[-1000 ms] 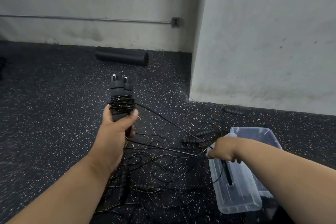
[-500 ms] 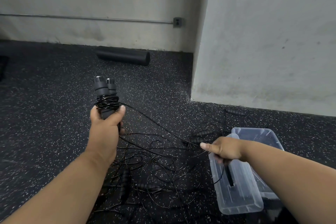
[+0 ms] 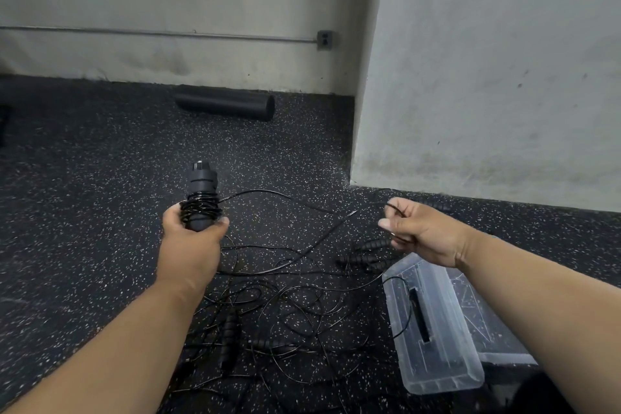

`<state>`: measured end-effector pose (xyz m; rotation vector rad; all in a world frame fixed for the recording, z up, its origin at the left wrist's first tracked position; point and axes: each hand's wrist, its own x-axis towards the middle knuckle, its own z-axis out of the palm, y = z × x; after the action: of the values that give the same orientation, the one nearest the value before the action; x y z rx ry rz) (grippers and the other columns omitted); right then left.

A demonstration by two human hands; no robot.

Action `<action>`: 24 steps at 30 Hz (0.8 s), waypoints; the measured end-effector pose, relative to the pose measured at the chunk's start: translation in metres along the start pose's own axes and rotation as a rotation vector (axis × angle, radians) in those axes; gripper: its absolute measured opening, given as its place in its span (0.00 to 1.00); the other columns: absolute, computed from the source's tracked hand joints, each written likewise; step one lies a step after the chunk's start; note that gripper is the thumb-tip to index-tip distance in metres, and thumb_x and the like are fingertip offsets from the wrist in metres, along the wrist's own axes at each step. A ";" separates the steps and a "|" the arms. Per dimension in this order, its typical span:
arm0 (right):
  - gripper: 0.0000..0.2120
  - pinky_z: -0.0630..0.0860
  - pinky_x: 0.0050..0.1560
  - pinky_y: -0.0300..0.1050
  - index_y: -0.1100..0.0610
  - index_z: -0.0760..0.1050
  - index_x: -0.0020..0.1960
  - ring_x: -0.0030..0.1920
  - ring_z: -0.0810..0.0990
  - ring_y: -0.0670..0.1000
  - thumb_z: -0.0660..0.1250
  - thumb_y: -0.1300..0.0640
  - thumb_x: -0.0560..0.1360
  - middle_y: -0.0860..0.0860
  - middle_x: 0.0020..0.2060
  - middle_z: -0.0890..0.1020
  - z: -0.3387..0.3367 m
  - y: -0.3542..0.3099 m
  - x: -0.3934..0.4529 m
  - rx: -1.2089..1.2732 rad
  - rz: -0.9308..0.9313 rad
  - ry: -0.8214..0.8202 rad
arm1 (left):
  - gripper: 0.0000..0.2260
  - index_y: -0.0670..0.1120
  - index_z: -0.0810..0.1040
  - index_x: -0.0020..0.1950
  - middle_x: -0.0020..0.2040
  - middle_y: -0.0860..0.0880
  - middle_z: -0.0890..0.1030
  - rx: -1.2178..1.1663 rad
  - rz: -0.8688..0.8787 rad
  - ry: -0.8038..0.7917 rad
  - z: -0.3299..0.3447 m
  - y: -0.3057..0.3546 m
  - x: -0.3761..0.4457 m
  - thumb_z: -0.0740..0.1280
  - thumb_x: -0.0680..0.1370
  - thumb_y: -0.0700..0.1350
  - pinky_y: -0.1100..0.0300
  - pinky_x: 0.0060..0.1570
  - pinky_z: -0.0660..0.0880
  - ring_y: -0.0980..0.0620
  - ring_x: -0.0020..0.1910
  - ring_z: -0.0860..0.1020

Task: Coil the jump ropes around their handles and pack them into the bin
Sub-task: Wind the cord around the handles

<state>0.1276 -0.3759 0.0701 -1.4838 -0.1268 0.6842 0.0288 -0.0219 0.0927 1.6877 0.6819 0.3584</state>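
My left hand [image 3: 190, 245] grips a pair of black jump rope handles [image 3: 201, 193] held upright, with thin black cord wound around them. From the coil the loose cord [image 3: 268, 192] arcs right to my right hand [image 3: 416, 233], which pinches it between thumb and fingers above the floor. A tangle of other black ropes [image 3: 285, 306] with ribbed handles [image 3: 230, 336] lies on the floor below my hands. The clear plastic bin [image 3: 497, 343] sits at lower right, partly hidden by my right forearm, with its clear lid [image 3: 433, 329] leaning beside it.
A black foam roller [image 3: 225, 106] lies by the far wall. A grey wall corner [image 3: 363, 111] juts out at right. More ribbed handles [image 3: 366, 255] lie near the bin. The floor is dark speckled rubber.
My right hand rose from near the bin lid up and to the right, pulling the cord. My left hand with the handles shifted slightly right and lower.
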 end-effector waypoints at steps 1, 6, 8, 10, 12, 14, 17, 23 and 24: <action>0.14 0.72 0.37 0.39 0.51 0.74 0.39 0.30 0.68 0.45 0.80 0.57 0.73 0.47 0.30 0.69 0.004 -0.008 -0.003 -0.051 -0.034 -0.043 | 0.23 0.59 0.65 0.67 0.50 0.54 0.79 0.006 -0.009 0.001 0.000 -0.002 0.001 0.74 0.80 0.46 0.54 0.47 0.69 0.54 0.46 0.76; 0.14 0.74 0.41 0.37 0.45 0.86 0.43 0.35 0.76 0.42 0.69 0.61 0.80 0.40 0.34 0.81 0.030 -0.041 -0.027 -0.883 -0.414 0.045 | 0.27 0.56 0.65 0.73 0.51 0.51 0.81 0.059 -0.045 0.000 -0.001 -0.006 0.006 0.75 0.79 0.47 0.51 0.52 0.71 0.51 0.48 0.78; 0.14 0.74 0.41 0.41 0.45 0.85 0.46 0.35 0.76 0.44 0.64 0.59 0.78 0.40 0.34 0.82 0.038 -0.041 -0.031 -1.360 -0.777 0.109 | 0.27 0.56 0.65 0.74 0.51 0.50 0.81 0.091 -0.056 -0.002 -0.001 -0.008 0.006 0.75 0.79 0.48 0.51 0.50 0.73 0.49 0.47 0.79; 0.09 0.71 0.37 0.44 0.48 0.84 0.45 0.33 0.72 0.49 0.67 0.59 0.76 0.43 0.31 0.77 0.043 -0.031 -0.032 -1.676 -0.987 0.048 | 0.27 0.56 0.65 0.73 0.51 0.49 0.82 0.115 -0.065 -0.007 -0.001 -0.010 0.006 0.75 0.79 0.49 0.49 0.51 0.75 0.48 0.47 0.79; 0.05 0.68 0.37 0.45 0.50 0.82 0.46 0.34 0.71 0.51 0.71 0.59 0.76 0.45 0.31 0.74 0.044 -0.018 -0.030 -1.794 -1.049 0.010 | 0.27 0.56 0.66 0.72 0.52 0.50 0.81 0.121 -0.068 -0.019 0.000 -0.009 0.005 0.75 0.79 0.49 0.48 0.52 0.75 0.49 0.47 0.79; 0.05 0.69 0.38 0.46 0.49 0.82 0.48 0.37 0.72 0.51 0.72 0.58 0.75 0.46 0.34 0.74 0.041 -0.003 -0.027 -1.833 -1.039 0.003 | 0.25 0.56 0.67 0.71 0.52 0.52 0.81 0.100 -0.069 -0.062 0.001 -0.008 0.001 0.75 0.79 0.47 0.50 0.53 0.71 0.53 0.48 0.77; 0.10 0.75 0.36 0.46 0.47 0.84 0.49 0.38 0.75 0.51 0.67 0.58 0.73 0.47 0.38 0.76 0.043 0.020 -0.022 -1.734 -0.932 -0.022 | 0.23 0.58 0.68 0.69 0.53 0.53 0.82 0.101 -0.058 -0.170 0.006 -0.005 -0.007 0.75 0.79 0.47 0.52 0.51 0.70 0.52 0.51 0.78; 0.22 0.75 0.43 0.42 0.39 0.78 0.50 0.42 0.83 0.53 0.61 0.68 0.78 0.46 0.42 0.84 0.062 0.029 -0.030 -0.991 -0.345 -0.017 | 0.19 0.65 0.66 0.61 0.49 0.55 0.84 0.146 0.009 -0.284 0.013 0.002 -0.026 0.74 0.80 0.49 0.58 0.43 0.72 0.52 0.48 0.80; 0.21 0.76 0.43 0.45 0.43 0.78 0.49 0.38 0.81 0.55 0.60 0.69 0.80 0.47 0.38 0.83 0.064 0.028 -0.031 -0.810 -0.262 -0.031 | 0.19 0.65 0.67 0.61 0.50 0.55 0.84 0.149 0.017 -0.292 0.014 0.003 -0.027 0.74 0.80 0.49 0.58 0.43 0.72 0.52 0.49 0.80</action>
<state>0.0618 -0.3372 0.0621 -2.1734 -0.6716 0.4524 0.0168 -0.0496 0.0954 1.8418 0.4868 0.0699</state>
